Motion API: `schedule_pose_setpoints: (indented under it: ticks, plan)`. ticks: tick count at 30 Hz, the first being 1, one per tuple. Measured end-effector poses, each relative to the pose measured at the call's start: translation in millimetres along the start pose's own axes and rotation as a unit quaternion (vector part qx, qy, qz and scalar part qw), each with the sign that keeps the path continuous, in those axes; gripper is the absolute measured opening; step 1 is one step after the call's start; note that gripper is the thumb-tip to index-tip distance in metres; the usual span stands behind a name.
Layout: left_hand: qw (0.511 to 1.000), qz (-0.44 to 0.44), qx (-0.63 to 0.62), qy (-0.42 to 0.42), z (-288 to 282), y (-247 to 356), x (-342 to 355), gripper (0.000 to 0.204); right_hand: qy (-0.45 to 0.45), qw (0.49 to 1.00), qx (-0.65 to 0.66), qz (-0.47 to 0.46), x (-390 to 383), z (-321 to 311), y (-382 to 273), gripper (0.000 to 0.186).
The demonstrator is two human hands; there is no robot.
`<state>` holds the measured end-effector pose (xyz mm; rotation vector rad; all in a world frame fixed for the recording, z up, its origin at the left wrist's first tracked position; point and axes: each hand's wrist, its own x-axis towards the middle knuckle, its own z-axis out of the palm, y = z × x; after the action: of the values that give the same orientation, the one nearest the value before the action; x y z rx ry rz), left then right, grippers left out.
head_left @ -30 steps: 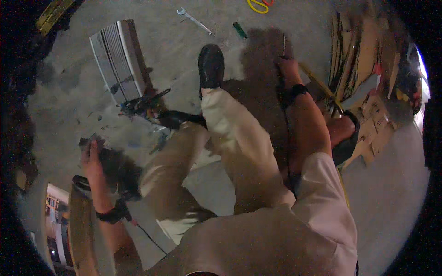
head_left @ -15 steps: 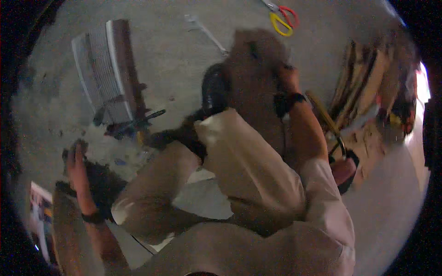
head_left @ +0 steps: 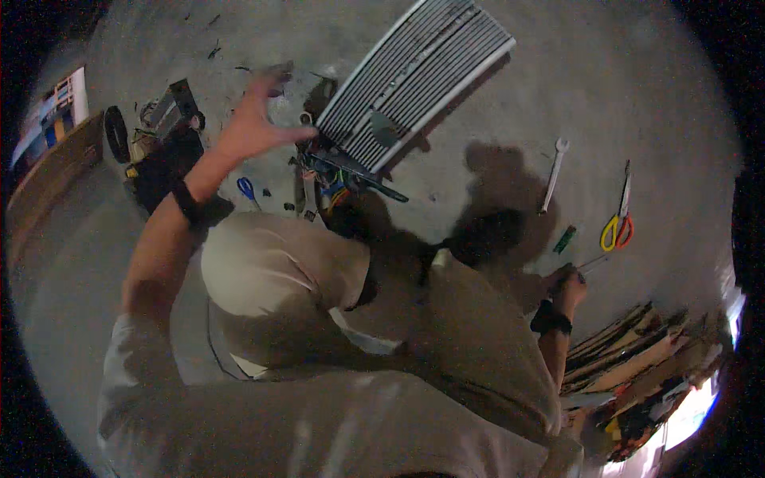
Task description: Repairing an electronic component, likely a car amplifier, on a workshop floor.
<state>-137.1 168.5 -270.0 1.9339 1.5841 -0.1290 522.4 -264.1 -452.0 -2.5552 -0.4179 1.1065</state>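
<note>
My left hand (head_left: 253, 126) is raised with thumb and fingers spread, holding nothing. It is beside the near left end of a ribbed silver-grey metal panel (head_left: 418, 76), next to a tangle of coloured wires and dark parts (head_left: 331, 179). Low at the right, my right hand (head_left: 571, 288) is closed around a tool with a thin metal shaft (head_left: 594, 260), perhaps a screwdriver; the fingers hide its handle. Near that hand lie a small green piece (head_left: 565, 239), a wrench (head_left: 555, 175) and scissors with red and yellow handles (head_left: 618, 227).
A dark box-like unit with metal parts (head_left: 166, 159) stands to the left. Blue-handled scissors (head_left: 246, 188) lie near my left knee. Flattened cardboard (head_left: 629, 350) is piled at the lower right. A wooden board edge (head_left: 56, 163) runs along the far left.
My view has swung left, so the panel and tools appear farther right. My left hand has moved up and forward toward the panel's end. My right hand now appears lower, with a thin shaft showing.
</note>
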Motion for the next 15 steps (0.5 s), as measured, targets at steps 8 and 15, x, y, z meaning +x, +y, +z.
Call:
schedule_pose_setpoints:
  ticks: [8,15]
  plan:
    - [0.992,0.113,0.012,0.060,57,64,14,0.135,0.046,0.977,0.185,-0.100,-38,34,-243,0.019]
    - [0.994,0.013,-0.033,0.101,87,67,21,0.128,-0.029,0.976,0.107,-0.187,-105,95,-404,0.019]
